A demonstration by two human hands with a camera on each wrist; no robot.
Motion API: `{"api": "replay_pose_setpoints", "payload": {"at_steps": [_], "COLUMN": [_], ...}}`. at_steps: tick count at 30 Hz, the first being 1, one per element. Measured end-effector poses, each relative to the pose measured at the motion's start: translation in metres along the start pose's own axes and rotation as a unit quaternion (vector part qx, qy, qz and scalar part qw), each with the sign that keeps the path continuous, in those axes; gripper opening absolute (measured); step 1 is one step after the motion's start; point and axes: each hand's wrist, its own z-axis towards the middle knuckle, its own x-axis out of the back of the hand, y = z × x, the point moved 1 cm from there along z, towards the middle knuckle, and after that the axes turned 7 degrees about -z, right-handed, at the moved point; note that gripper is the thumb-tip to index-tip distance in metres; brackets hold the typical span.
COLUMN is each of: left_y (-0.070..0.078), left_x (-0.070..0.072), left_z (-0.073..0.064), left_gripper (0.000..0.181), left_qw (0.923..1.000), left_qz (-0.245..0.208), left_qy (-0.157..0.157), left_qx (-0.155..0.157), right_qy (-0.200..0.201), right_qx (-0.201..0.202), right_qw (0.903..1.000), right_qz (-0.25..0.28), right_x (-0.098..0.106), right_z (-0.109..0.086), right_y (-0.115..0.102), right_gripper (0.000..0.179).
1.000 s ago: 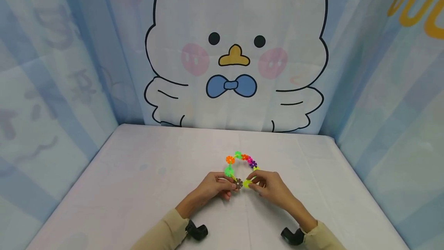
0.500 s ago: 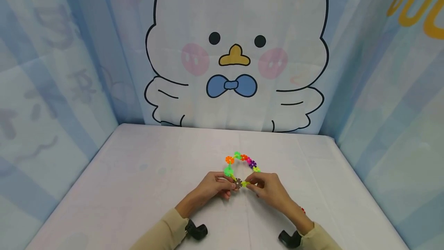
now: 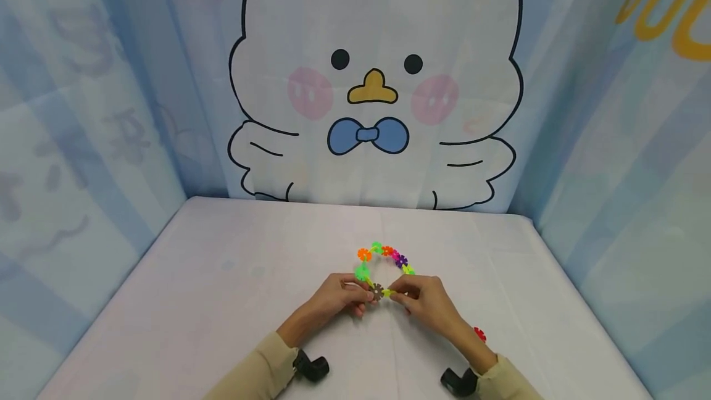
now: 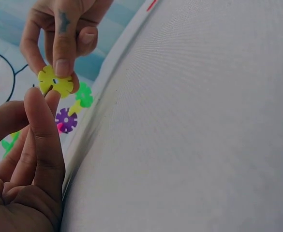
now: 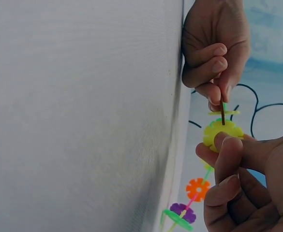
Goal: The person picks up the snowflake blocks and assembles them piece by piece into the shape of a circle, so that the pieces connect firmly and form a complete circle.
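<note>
A ring-shaped chain of slotted plastic snowflake discs stands in front of me, with an orange disc (image 3: pixel 363 255), a green disc (image 3: pixel 361 273) and a purple disc (image 3: pixel 402 261) among them. At its near side my left hand (image 3: pixel 340 296) pinches a brown snowflake disc (image 3: pixel 377 292) between thumb and finger. Facing it, my right hand (image 3: pixel 428 301) pinches a yellow snowflake disc (image 5: pixel 222 134). In the right wrist view the brown disc is edge-on, its end overlapping the yellow one. Fingers partly hide the yellow disc in the head view.
A red snowflake disc (image 3: pixel 479 333) lies on the white-covered table (image 3: pixel 222 301), partly behind my right forearm. Black wrist cameras stick out at the left sleeve (image 3: pixel 312 368) and the right sleeve (image 3: pixel 460 381). Printed cloth walls (image 3: pixel 611 202) enclose the table's sides and back.
My right hand has turned the yellow disc more edge-on and brought it left against the brown one. The red disc has come into sight beside my right forearm.
</note>
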Motion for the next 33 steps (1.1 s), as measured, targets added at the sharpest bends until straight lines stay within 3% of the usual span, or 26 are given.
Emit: {"api": "replay_pose_setpoints", "payload": {"at_steps": [21, 33], "left_y": [-0.0008, -0.0009], "left_x": [0.0021, 0.0021], "left_z": [-0.0014, -0.0013], "left_gripper": [0.021, 0.021], "left_qw": [0.9999, 0.9999], "left_qz": [0.016, 0.014], "left_qy": [0.000, -0.001], "left_qx": [0.003, 0.001], "right_qy": [-0.002, 0.005], "right_qx": [-0.003, 0.024], "right_qw": [0.9999, 0.9997], "right_qz": [0.014, 0.007], "right_x": [-0.0043, -0.0069], "right_z": [-0.0001, 0.0016], "right_y": [-0.0009, -0.0017], "right_gripper": [0.009, 0.009]}}
